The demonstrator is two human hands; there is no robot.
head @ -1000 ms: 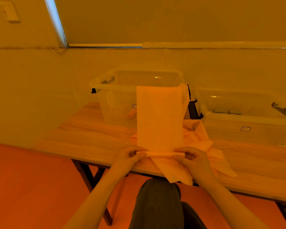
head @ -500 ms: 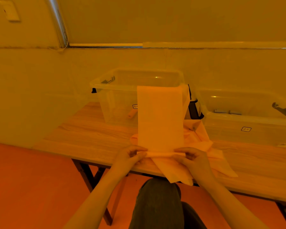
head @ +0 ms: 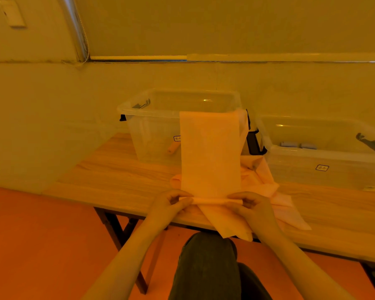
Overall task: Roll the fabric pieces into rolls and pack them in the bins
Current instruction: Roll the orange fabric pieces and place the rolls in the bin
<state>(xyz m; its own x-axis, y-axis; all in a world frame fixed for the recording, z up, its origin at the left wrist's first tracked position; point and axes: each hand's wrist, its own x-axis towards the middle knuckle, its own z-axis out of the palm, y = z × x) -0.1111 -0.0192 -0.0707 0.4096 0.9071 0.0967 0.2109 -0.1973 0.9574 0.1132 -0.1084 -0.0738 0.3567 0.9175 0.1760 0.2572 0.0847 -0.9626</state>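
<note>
Fabric strip [head: 210,152] in both hands; bin [head: 152,135] label unreadable.

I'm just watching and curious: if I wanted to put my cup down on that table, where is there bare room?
The left part of the table, between its left edge and the left bin, is bare wood. So is the front strip before the right bin. The middle is crowded: the fabric strip, loose fabric pieces, the left hand and right hand.

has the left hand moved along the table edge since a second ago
No. The left hand pinches the rolled end of the fabric strip at the same spot, just inside the wooden table front edge.
</note>
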